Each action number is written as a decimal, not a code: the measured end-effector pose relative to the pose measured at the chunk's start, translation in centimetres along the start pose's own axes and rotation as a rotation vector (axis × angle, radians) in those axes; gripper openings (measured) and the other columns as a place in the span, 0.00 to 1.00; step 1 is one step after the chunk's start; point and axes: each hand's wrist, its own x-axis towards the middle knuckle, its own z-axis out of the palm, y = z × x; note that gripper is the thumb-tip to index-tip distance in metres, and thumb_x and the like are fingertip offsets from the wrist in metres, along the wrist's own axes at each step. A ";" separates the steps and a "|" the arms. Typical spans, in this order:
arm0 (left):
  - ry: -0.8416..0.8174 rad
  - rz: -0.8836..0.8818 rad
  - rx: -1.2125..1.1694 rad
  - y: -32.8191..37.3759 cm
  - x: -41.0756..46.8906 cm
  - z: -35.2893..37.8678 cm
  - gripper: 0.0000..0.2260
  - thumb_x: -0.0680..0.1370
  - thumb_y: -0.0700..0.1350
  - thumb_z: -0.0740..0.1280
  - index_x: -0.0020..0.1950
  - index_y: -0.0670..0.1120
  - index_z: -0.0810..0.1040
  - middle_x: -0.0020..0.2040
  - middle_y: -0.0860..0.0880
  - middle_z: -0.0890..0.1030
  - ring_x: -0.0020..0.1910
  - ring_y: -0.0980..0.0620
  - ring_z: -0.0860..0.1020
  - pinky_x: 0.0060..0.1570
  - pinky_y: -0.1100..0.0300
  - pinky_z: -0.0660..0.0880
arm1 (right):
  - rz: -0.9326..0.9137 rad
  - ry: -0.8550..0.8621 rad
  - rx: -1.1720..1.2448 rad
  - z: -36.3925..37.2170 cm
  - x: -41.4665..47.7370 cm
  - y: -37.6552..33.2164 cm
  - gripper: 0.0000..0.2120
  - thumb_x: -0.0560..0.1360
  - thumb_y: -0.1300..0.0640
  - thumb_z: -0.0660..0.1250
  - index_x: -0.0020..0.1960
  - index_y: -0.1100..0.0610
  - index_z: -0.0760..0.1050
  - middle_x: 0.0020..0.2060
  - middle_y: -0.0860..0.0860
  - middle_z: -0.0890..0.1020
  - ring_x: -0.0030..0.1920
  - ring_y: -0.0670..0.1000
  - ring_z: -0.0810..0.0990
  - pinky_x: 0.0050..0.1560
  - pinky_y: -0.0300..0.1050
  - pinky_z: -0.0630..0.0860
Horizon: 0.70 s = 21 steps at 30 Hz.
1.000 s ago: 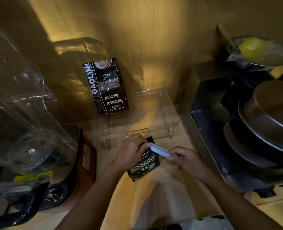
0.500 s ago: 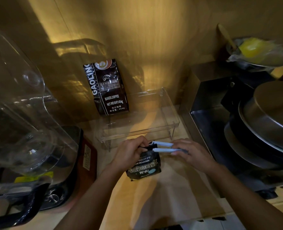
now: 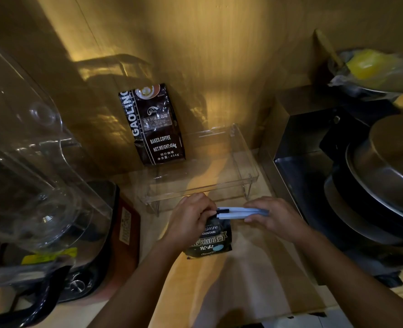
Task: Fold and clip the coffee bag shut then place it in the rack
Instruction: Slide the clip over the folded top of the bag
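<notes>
A small black coffee bag (image 3: 211,240) with white lettering stands on the wooden counter, just in front of a clear acrylic rack (image 3: 202,188). My left hand (image 3: 191,218) grips the bag's folded top from the left. My right hand (image 3: 273,215) holds a long pale blue sealing clip (image 3: 240,213) level across that folded top, its two arms slightly apart over the fold. A larger dark coffee bag (image 3: 152,124) stands in the rack's left end, leaning on the wall.
A clear blender jar (image 3: 30,174) on a dark base fills the left side. At the right are a steel box (image 3: 297,129), stacked pans with a metal lid (image 3: 389,171), and a bowl holding something yellow (image 3: 370,67). The wooden wall rises close behind the rack.
My right hand has swung the clip from a slant to level and slid it leftward over the bag's folded top. My left hand has kept its hold on the bag.
</notes>
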 end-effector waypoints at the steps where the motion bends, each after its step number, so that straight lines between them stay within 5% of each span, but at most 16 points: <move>1: 0.004 -0.006 0.007 0.1 0.0 0.1 0.04 0.74 0.38 0.66 0.42 0.47 0.76 0.42 0.49 0.78 0.44 0.51 0.73 0.45 0.58 0.67 | -0.008 0.004 0.004 0.0 0.1 -0.2 0.14 0.68 0.57 0.73 0.53 0.56 0.79 0.47 0.53 0.82 0.47 0.50 0.78 0.49 0.41 0.72; 9: -0.037 -0.036 0.049 0.7 0.5 0.4 0.04 0.74 0.37 0.64 0.43 0.45 0.72 0.45 0.47 0.74 0.45 0.49 0.71 0.47 0.53 0.69 | -0.085 -0.002 -0.062 1.2 1.5 -2.5 0.13 0.70 0.55 0.70 0.54 0.57 0.77 0.47 0.53 0.79 0.47 0.52 0.77 0.47 0.47 0.72; 14: -0.133 -0.041 0.095 0.8 0.5 0.6 0.04 0.75 0.47 0.64 0.44 0.50 0.70 0.42 0.50 0.76 0.40 0.50 0.72 0.38 0.58 0.61 | -0.152 -0.023 -0.042 1.9 2.2 -3.5 0.09 0.71 0.55 0.69 0.50 0.56 0.78 0.44 0.53 0.79 0.44 0.52 0.77 0.43 0.49 0.74; 21: -0.105 -0.061 0.057 0.4 0.5 0.5 0.03 0.73 0.44 0.66 0.45 0.49 0.72 0.43 0.48 0.80 0.42 0.49 0.74 0.39 0.56 0.68 | -0.097 -0.081 0.032 1.4 2.2 -2.5 0.13 0.70 0.59 0.71 0.53 0.57 0.77 0.46 0.51 0.78 0.47 0.51 0.76 0.48 0.48 0.74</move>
